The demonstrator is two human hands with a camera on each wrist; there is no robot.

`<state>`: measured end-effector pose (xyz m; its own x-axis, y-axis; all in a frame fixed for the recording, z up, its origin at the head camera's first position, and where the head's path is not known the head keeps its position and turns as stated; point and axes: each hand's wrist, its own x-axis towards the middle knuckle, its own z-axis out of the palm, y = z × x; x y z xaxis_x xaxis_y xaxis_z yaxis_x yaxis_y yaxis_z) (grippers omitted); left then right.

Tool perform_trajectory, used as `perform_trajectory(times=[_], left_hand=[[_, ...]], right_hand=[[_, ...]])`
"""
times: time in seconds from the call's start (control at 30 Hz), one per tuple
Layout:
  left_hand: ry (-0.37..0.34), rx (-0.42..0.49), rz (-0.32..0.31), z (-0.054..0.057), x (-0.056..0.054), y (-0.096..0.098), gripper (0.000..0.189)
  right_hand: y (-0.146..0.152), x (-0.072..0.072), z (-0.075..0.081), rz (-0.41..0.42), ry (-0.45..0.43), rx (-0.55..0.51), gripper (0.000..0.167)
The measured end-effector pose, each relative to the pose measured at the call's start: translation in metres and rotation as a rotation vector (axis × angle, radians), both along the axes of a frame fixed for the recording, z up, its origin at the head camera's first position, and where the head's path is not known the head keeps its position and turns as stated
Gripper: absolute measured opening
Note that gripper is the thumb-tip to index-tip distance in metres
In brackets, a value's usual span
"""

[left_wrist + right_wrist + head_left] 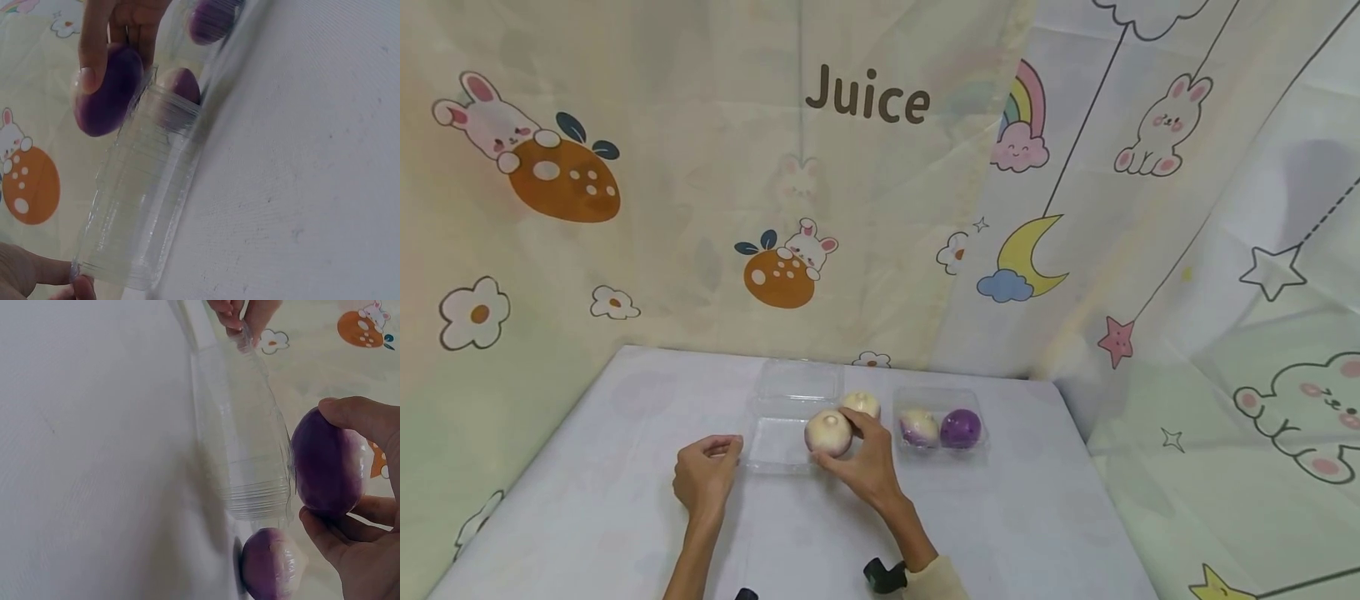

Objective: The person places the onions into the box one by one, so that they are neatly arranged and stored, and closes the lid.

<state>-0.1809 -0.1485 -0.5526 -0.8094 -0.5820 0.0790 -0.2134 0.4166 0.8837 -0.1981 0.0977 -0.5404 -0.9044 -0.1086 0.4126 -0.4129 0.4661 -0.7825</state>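
The right hand (867,463) grasps a purple-white vegetable (828,434) above the clear box (777,440); the left hand (706,475) pinches the box's left rim.

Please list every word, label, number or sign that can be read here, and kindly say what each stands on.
"Juice": dark letters on the cream cloth behind the table.
No other lettering can be read; none shows on the open clear container or the purple-and-white vegetable in the right hand.
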Motion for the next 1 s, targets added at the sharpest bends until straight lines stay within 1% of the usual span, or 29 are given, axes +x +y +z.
perform_trajectory(times=[0.23,0.33,0.47,0.77,1.0], left_hand=[[0.001,0.01,-0.008,0.0,0.0012,0.0014,0.019],[-0.008,0.013,-0.001,-0.0001,0.0019,0.0017,0.019],[-0.004,0.007,0.009,-0.0005,0.0018,0.0012,0.018],[-0.001,0.012,0.004,-0.0007,0.0003,0.0004,0.018],[-0.007,0.019,0.012,0.0003,-0.0012,0.0012,0.019]], right_hand=[[-0.0029,0.0011,0.0005,0.019,0.005,0.001,0.073],[-0.0042,0.0027,-0.0002,0.019,0.004,0.011,0.073],[-0.0055,0.0035,-0.0012,0.028,-0.003,0.011,0.073],[-0.0079,0.0013,-0.0007,0.041,-0.006,0.013,0.073],[-0.0092,-0.0015,-0.0003,0.05,-0.013,0.031,0.074]])
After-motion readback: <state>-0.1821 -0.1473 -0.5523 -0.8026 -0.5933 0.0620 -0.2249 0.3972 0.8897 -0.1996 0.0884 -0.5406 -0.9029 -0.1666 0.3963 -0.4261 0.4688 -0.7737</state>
